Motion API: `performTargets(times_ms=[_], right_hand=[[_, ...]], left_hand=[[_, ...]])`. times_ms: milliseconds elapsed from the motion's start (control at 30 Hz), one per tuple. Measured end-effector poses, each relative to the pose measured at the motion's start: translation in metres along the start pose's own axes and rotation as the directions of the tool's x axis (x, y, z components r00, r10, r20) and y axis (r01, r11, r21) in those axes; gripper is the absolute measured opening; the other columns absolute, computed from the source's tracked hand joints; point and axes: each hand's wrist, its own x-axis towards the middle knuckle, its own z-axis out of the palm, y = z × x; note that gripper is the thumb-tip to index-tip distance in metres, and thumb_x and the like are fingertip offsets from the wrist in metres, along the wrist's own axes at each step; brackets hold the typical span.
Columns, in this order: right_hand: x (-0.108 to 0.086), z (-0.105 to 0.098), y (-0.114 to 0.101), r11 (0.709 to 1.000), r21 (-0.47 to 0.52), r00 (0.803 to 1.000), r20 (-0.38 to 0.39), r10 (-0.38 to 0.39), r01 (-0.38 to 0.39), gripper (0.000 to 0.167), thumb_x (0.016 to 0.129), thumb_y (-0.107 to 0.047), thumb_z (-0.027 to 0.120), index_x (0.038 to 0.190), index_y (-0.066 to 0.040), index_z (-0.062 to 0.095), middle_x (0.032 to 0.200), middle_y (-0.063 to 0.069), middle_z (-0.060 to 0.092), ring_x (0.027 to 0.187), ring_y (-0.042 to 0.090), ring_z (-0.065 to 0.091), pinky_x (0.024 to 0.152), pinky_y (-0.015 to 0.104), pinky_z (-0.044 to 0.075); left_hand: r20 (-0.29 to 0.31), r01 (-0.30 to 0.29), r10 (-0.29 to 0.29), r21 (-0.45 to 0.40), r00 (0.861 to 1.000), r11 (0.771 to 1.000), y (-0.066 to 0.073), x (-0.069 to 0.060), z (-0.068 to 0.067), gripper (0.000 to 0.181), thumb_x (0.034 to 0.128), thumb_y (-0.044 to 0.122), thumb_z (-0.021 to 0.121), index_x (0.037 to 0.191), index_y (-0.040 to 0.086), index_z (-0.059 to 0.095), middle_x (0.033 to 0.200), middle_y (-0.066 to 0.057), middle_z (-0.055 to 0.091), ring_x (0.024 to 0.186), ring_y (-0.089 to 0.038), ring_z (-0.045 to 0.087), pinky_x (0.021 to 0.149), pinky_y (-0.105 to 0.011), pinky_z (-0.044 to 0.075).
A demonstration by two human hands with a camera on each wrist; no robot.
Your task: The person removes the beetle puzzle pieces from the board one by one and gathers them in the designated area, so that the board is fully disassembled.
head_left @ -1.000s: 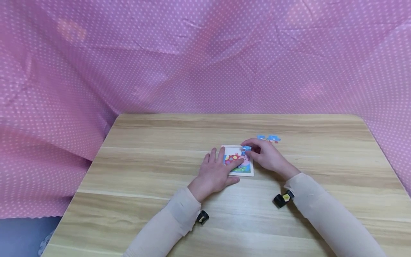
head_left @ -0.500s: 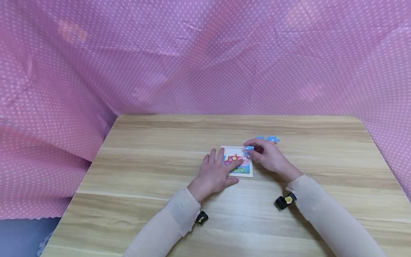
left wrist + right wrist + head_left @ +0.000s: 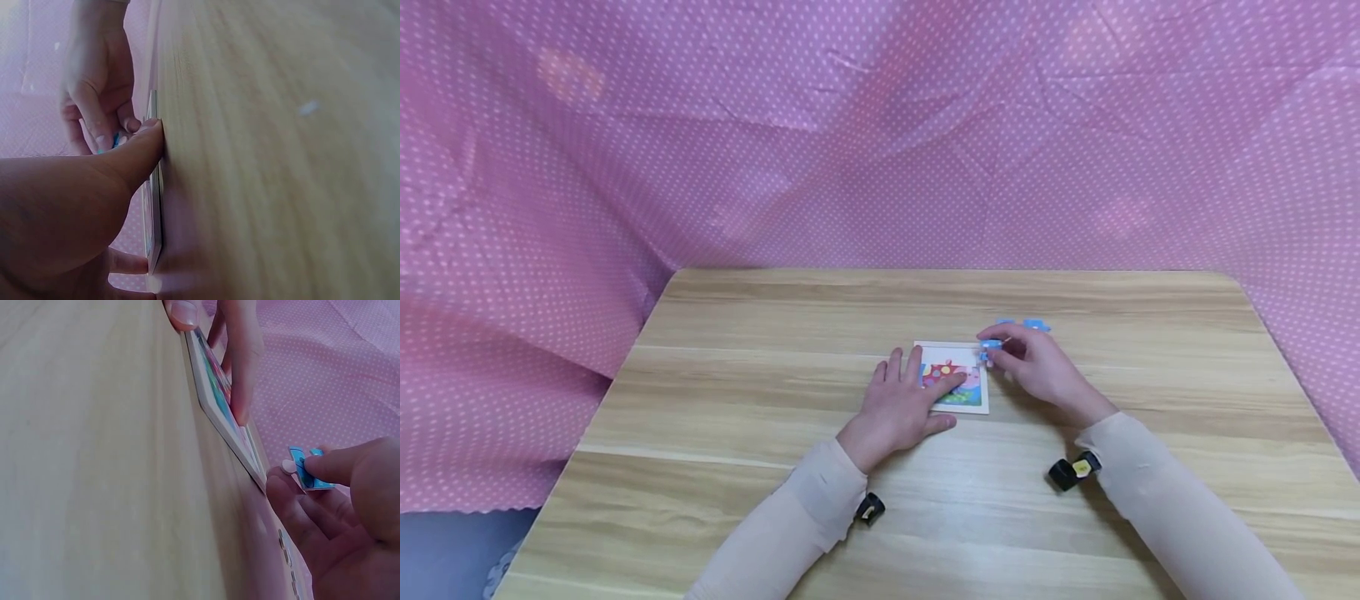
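Pink polka-dot cloth [image 3: 850, 150] hangs behind a wood-grain table [image 3: 722, 375]. From the left, the left hand [image 3: 891, 412] lies palm down with fingers spread and straight, grasping nothing, one fingertip resting on a square, white-rimmed picture puzzle [image 3: 962, 410]. Red with coloured dots and green fill its lower part; its upper part is bare white. By its upper right edge, a small blue jigsaw piece [image 3: 990, 343] is held up, pinched between thumb and fingers of the right hand [image 3: 1041, 367], which is otherwise half curled. Just beyond that hand lie flat blue loose pieces [image 3: 1037, 325], partly hidden.

What has just changed is the piece's place: it is drawn off to the right, so, I judge, the gap stays unfilled. A second ago it was over the white area; now it is at the rim, while the left hand has kept its spread pose
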Motion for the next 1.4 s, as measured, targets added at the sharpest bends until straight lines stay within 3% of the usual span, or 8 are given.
performTargets(times_ms=[267, 733, 1000, 1400], right_hand=[[-0.002, -0.007, 0.003, 1.0, -0.018, 1.0, -0.021, -0.018, 0.018, 0.032, 0.108, -0.008, 0.064, 0.139, -0.009, 0.068, 0.103, 0.013, 0.074, 0.087, 0.022, 0.067, 0.066, 0.025, 0.055], [-0.011, -0.026, 0.007, 0.998, 0.037, 0.997, -0.042, 0.06, -0.058, 0.035, 0.109, -0.012, 0.063, 0.144, -0.011, 0.067, 0.113, 0.017, 0.07, 0.091, 0.024, 0.064, 0.065, 0.027, 0.057], [-0.018, -0.038, 0.014, 0.986, 0.072, 0.984, -0.086, 0.154, -0.148, 0.036, 0.11, -0.019, 0.063, 0.146, -0.018, 0.068, 0.125, 0.014, 0.068, 0.105, 0.024, 0.06, 0.078, 0.023, 0.057], [-0.025, -0.055, 0.033, 0.99, 0.067, 0.978, -0.159, 0.133, -0.123, 0.039, 0.109, -0.016, 0.064, 0.148, -0.011, 0.065, 0.131, 0.016, 0.068, 0.102, 0.013, 0.061, 0.079, 0.019, 0.057]], left_hand=[[0.0, 0.003, -0.003, 0.0, 1.0, 1.0, -0.001, 0.0, 0.0, 0.068, 0.1045, 0.071, 0.051, 0.167, 0.057, 0.026, 0.179, -0.022, 0.02, 0.163, -0.052, 0.024, 0.132, -0.061, 0.027], [0.009, 0.013, -0.013, -0.031, 1.0, 0.999, -0.001, 0.0, 0.0, 0.069, 0.1042, 0.069, 0.053, 0.166, 0.058, 0.026, 0.18, -0.02, 0.016, 0.164, -0.05, 0.021, 0.133, -0.061, 0.024], [0.0, 0.007, -0.007, -0.02, 1.0, 1.0, 0.0, 0.0, -0.001, 0.069, 0.104, 0.069, 0.054, 0.166, 0.058, 0.026, 0.179, -0.021, 0.018, 0.164, -0.051, 0.023, 0.132, -0.061, 0.026], [0.007, 0.013, -0.013, -0.028, 1.0, 1.0, 0.0, 0.0, 0.0, 0.069, 0.1042, 0.07, 0.053, 0.166, 0.058, 0.025, 0.18, -0.02, 0.017, 0.165, -0.05, 0.021, 0.133, -0.061, 0.025]])
